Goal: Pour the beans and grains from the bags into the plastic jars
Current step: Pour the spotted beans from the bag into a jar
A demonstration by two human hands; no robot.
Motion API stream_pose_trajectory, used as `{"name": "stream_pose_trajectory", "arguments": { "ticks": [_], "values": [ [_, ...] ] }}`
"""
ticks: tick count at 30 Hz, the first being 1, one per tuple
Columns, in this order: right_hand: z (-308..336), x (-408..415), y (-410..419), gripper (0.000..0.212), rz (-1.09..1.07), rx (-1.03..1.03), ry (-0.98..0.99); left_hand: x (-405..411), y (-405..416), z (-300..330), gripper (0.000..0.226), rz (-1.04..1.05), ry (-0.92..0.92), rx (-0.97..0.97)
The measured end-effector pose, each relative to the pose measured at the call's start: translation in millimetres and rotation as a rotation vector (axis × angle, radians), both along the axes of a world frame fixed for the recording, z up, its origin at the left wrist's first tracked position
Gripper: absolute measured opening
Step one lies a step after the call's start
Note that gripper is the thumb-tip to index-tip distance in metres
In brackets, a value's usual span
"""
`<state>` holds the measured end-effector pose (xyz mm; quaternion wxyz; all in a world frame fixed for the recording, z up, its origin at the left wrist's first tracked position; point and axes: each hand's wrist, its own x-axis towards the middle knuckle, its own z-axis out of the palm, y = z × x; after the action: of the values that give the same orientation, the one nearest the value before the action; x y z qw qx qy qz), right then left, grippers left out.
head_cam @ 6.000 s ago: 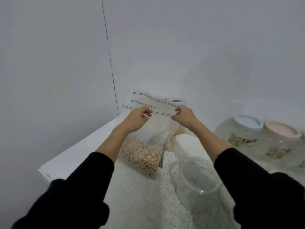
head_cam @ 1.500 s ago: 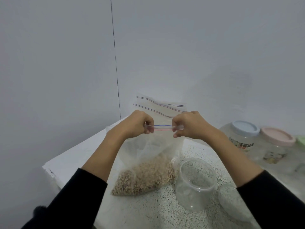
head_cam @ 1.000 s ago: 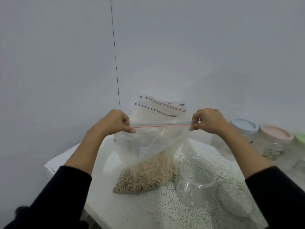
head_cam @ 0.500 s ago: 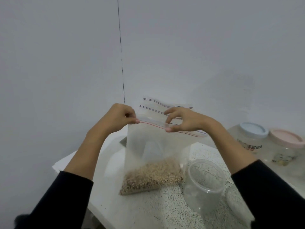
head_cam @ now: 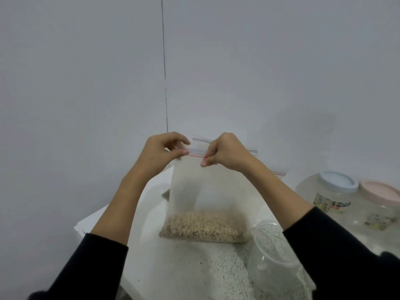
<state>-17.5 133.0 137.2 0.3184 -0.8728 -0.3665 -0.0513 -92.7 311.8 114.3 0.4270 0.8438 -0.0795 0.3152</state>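
While hands point(head_cam: 194, 154) pinch bag point(head_cam: 205, 191), jars point(head_cam: 333, 195) flank.

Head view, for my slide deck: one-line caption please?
Both hands, left and right, pinch the zip seal of a grain bag standing beside an open clear jar.

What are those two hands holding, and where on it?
Both the left hand and the right hand pinch the zip strip at the top of the clear bag of grain, whose bottom rests on the table.

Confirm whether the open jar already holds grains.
No: the open jar looks empty, and the grains lie in the bag.
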Motion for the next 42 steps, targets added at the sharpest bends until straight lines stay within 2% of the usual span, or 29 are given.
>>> {"name": "stream_pose_trajectory", "arguments": {
  "ticks": [2,5,7,9,11,13,16,18,20,22,28,31,34,37,40,42],
  "values": [
    [9,0,-1,0.019,-0.024,0.048,-0.035,-1,7,-3,0.040,0.031,-0.066,-0.053],
    [20,2,-4,0.018,-0.058,0.152,-0.078,5,22,-30,0.056,0.192,-0.099,-0.131],
    [30,2,-5,0.017,-0.087,0.214,-0.118,11,26,-56,0.065,0.295,-0.077,-0.297],
    [40,0,-3,0.018,-0.114,0.272,-0.147,11,21,-80,0.080,0.349,-0.042,-0.573],
    [49,-4,0,0.017,-0.126,0.335,-0.146,8,13,-102,0.111,0.256,0.010,-0.886],
    [58,-9,5,0.013,-0.127,0.386,-0.133,10,5,-130,0.137,-0.053,0.077,-1.104],
    [68,-17,12,0.012,-0.124,0.418,-0.137,12,-19,-146,0.124,-0.440,0.171,-1.167],
    [70,-21,14,0.014,-0.134,0.429,-0.134,16,-35,-142,0.125,-0.557,0.188,-1.360],
    [68,-23,12,0.017,-0.151,0.445,-0.126,23,-43,-135,0.125,-0.508,0.187,-1.536],
    [65,-24,5,0.019,-0.176,0.466,-0.114,29,-46,-126,0.119,-0.447,0.176,-1.610],
    [57,-28,-17,0.013,-0.219,0.542,-0.087,39,-45,-117,0.098,-0.433,0.139,-1.602],
    [58,-32,-20,0.013,-0.232,0.569,-0.075,35,-45,-112,0.078,-0.506,0.129,-1.574],
    [58,-33,-22,0.013,-0.241,0.560,-0.075,28,-48,-105,0.075,-0.575,0.136,-1.529],
    [56,-34,-25,0.013,-0.245,0.564,-0.073,31,-46,-105,0.068,-0.526,0.154,-1.536],
    [54,-35,-31,0.013,-0.246,0.593,-0.053,35,-43,-103,0.078,-0.402,0.125,-1.551],
    [52,-36,-34,0.015,-0.252,0.597,-0.044,38,-38,-102,0.071,-0.332,0.081,-1.538]
  ]
}}
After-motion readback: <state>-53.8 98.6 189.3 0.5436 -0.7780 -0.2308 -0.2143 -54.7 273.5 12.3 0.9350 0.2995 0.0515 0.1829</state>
